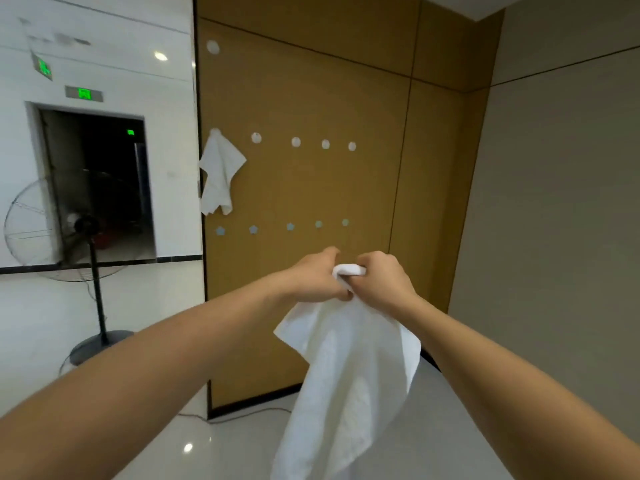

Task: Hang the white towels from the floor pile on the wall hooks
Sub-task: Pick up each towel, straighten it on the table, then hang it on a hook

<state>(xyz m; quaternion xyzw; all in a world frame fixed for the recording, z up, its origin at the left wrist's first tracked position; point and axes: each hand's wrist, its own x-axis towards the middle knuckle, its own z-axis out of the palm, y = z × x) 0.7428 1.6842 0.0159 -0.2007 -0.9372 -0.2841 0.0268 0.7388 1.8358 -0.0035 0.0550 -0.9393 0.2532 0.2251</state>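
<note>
Left hand (318, 275) and right hand (382, 277) side by side, both gripping bunched white cloth towel (346, 368); second white towel (219, 174) hanging on round wall hook (214, 131) at ten o'clock

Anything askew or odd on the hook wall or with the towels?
Nothing damaged. The hung white towel on the upper row's leftmost hook drapes lopsided, overhanging the brown wall panel edge. Left hand and right hand bunch the held white towel.

Left hand (317, 277) and right hand (382, 277) meet ahead, fingers curled, arms outstretched.
</note>
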